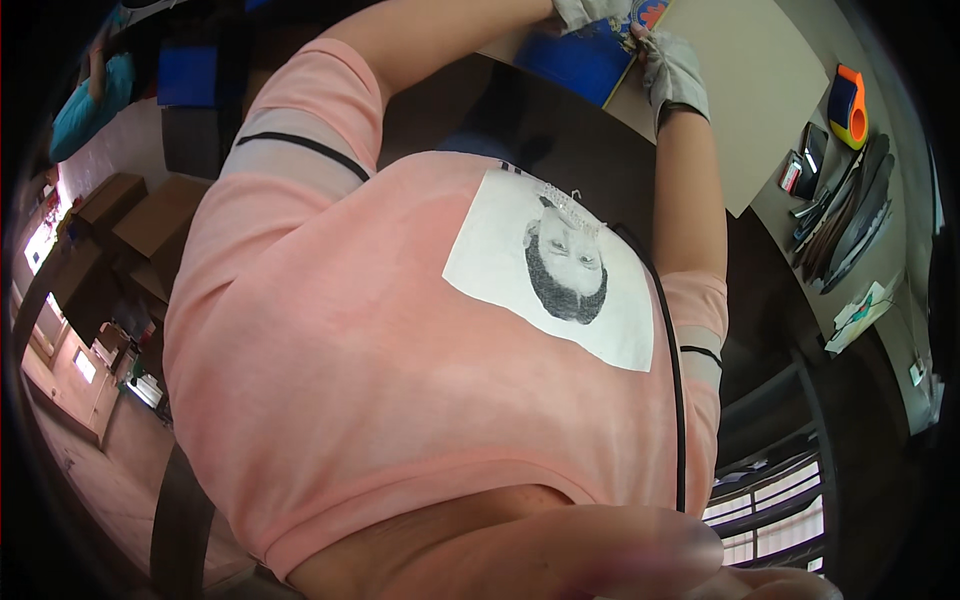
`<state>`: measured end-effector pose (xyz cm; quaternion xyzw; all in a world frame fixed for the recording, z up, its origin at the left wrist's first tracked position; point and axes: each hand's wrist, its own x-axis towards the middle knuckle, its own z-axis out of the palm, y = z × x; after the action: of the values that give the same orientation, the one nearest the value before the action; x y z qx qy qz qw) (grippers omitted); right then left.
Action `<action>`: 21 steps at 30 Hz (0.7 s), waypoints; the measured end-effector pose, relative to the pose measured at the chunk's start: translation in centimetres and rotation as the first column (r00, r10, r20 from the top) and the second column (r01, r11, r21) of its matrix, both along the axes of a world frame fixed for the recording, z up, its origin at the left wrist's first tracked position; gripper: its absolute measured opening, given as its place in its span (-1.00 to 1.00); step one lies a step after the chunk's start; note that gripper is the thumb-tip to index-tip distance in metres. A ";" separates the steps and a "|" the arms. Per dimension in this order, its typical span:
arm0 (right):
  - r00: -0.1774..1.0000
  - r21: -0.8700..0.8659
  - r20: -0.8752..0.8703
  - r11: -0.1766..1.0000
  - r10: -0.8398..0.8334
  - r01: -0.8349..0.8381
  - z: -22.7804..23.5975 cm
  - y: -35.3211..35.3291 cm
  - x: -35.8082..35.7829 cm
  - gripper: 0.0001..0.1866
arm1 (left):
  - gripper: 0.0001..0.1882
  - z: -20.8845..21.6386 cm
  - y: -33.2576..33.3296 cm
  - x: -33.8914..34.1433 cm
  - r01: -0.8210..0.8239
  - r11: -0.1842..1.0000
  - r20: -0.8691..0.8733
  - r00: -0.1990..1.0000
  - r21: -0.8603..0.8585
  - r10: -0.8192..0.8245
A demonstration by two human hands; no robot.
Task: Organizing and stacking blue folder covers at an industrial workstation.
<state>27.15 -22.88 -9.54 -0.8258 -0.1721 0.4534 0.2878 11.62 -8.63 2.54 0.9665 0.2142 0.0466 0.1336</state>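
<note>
At the top of the head view, my right hand point(672, 72) wears a pale glove that leaves the fingertips bare. Its fingers pinch together at the edge of a blue sheet point(572, 62) with a colourful printed patch point(650, 14). Left of it, my left hand point(592, 10), gloved too, reaches the far side of the same sheet. The frame's upper edge cuts that hand off, and its fingers are mostly hidden. A large beige board point(735, 90) lies beside and partly under my right hand.
Right of the board lie an orange and dark blue ring-shaped tool point(848, 108), a black flat device point(812, 148), a small red-and-white box point(791, 172), a pile of dark strips point(845, 220) and papers point(862, 315). Cardboard boxes point(165, 225) and a person in teal point(95, 108) are at left.
</note>
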 end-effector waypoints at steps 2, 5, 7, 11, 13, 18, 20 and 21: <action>0.959 0.092 -0.108 0.958 -0.263 0.273 -0.2 0.4 -0.5 -0.64 | -0.33 -1.3 2.9 1.4 0.019 0.999 0.036 0.999 0.043 -0.021; 0.980 -0.044 -0.128 0.988 -0.153 0.149 2.6 2.5 -1.5 -0.69 | -0.33 -6.3 7.5 1.2 0.022 0.987 0.056 0.998 0.159 -0.031; 0.975 -0.021 -0.123 0.982 -0.187 0.185 2.0 1.7 -1.2 -0.70 | -0.33 -6.2 7.1 1.8 0.048 0.987 0.106 0.992 0.151 -0.064; 0.959 0.012 -0.162 0.972 -0.232 0.237 1.0 0.6 -0.5 -0.70 | -0.33 -4.5 3.7 -0.4 0.087 0.990 0.064 0.993 0.113 -0.095; 0.975 -0.058 -0.128 0.983 -0.180 0.174 0.7 0.2 0.6 -0.71 | -0.32 -3.3 1.7 -2.4 0.199 0.962 -0.077 0.979 0.189 -0.188; 0.914 -0.042 -0.332 0.972 -0.234 0.233 4.7 2.1 -2.2 -0.65 | -0.34 -6.2 -0.5 -7.2 0.094 0.988 0.079 0.991 0.119 -0.104; 0.868 -0.040 -0.419 0.961 -0.266 0.275 4.3 1.5 -1.7 -0.73 | -0.35 -5.9 -1.1 -7.2 0.121 0.982 0.035 0.991 0.146 -0.127; 0.856 -0.017 -0.447 0.959 -0.259 0.282 4.3 1.5 -1.7 -0.75 | -0.35 -5.8 -1.3 -7.2 0.124 0.981 0.019 0.992 0.147 -0.128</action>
<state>25.46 -21.43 -5.27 -0.7087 0.0049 0.5806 0.4006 4.39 -9.93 -3.26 0.9845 0.1468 0.0674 0.0683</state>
